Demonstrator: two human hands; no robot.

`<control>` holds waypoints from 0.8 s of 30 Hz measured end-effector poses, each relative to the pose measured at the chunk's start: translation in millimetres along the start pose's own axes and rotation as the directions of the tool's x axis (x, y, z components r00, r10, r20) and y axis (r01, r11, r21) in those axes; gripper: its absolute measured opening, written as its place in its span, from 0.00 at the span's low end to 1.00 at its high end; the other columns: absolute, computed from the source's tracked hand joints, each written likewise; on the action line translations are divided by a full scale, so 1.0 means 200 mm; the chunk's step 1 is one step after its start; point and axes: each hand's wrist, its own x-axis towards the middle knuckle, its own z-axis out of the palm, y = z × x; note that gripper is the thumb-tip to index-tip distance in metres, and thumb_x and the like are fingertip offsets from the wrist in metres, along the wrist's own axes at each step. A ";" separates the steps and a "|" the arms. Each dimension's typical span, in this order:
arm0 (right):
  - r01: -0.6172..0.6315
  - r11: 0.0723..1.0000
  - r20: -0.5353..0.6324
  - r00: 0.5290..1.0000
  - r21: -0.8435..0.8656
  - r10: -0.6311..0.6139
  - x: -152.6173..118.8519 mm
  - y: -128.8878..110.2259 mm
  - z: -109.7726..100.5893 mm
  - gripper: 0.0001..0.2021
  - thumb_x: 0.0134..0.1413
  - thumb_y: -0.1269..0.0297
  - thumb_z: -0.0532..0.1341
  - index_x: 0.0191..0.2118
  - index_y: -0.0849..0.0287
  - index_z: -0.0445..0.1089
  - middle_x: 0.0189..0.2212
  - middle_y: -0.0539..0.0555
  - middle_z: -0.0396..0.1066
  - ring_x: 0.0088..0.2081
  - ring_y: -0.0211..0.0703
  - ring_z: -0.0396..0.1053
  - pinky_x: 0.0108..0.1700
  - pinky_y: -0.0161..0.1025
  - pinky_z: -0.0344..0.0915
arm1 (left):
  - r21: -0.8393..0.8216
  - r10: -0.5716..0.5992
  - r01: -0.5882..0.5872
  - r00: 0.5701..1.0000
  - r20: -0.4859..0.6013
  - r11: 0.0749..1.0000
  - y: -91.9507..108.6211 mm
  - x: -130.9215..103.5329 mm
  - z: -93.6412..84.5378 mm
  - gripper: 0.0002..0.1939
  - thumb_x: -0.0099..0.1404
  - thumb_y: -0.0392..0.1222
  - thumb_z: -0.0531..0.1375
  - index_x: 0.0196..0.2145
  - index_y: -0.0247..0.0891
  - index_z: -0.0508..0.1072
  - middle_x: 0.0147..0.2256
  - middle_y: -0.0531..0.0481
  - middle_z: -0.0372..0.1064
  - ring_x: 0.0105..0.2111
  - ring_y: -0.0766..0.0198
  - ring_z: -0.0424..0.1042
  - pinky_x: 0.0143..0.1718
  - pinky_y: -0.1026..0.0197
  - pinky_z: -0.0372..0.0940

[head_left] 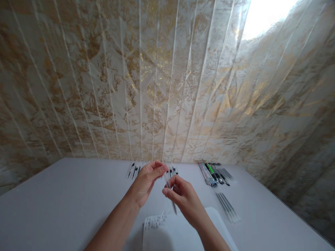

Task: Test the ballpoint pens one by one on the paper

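Observation:
A slim clear pen (172, 203) hangs tilted above the table, its dark tip pointing down. My right hand (184, 197) pinches it around the middle between thumb and fingers. At its upper end my left hand (150, 179) has thumb and forefinger closed on it. Beneath the hands lies a white sheet (157, 237) with dark handwritten marks near its upper left corner. Behind my left hand, clear pens with black parts (134, 171) lie in a row, partly hidden by the hand.
Several coloured and black pens (206, 173), one with a bright green part, lie at the back right of the white table (65, 205). Thin dark refills (226, 205) lie in front of them. A gold-patterned curtain (157, 87) hangs behind the table.

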 end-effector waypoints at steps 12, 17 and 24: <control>-0.164 0.951 0.243 0.965 0.262 0.100 -0.02 -0.01 0.00 0.20 0.54 0.47 0.60 0.29 0.62 0.75 0.19 0.45 0.56 0.22 0.32 0.45 0.25 0.33 0.42 | -0.156 -0.110 0.121 0.991 0.077 0.980 0.00 0.00 -0.01 0.14 0.50 0.45 0.72 0.25 0.33 0.74 0.29 0.50 0.71 0.28 0.67 0.65 0.31 0.65 0.60; -0.129 0.882 0.100 0.991 0.453 0.094 0.00 0.02 0.01 0.20 0.51 0.46 0.62 0.27 0.61 0.70 0.21 0.46 0.55 0.23 0.33 0.49 0.25 0.32 0.47 | -0.254 -0.245 0.241 0.969 0.017 0.937 -0.23 0.04 0.00 0.18 0.59 0.56 0.63 0.28 0.37 0.70 0.25 0.54 0.67 0.25 0.68 0.66 0.28 0.66 0.61; -0.194 0.918 -0.067 0.971 0.345 0.231 0.01 0.09 -0.01 0.22 0.54 0.41 0.57 0.35 0.58 0.68 0.23 0.47 0.60 0.20 0.32 0.55 0.19 0.29 0.45 | -0.165 -0.494 0.506 0.862 0.112 0.846 -0.45 0.03 0.07 0.21 0.57 0.59 0.61 0.25 0.37 0.64 0.19 0.58 0.55 0.16 0.72 0.56 0.15 0.71 0.42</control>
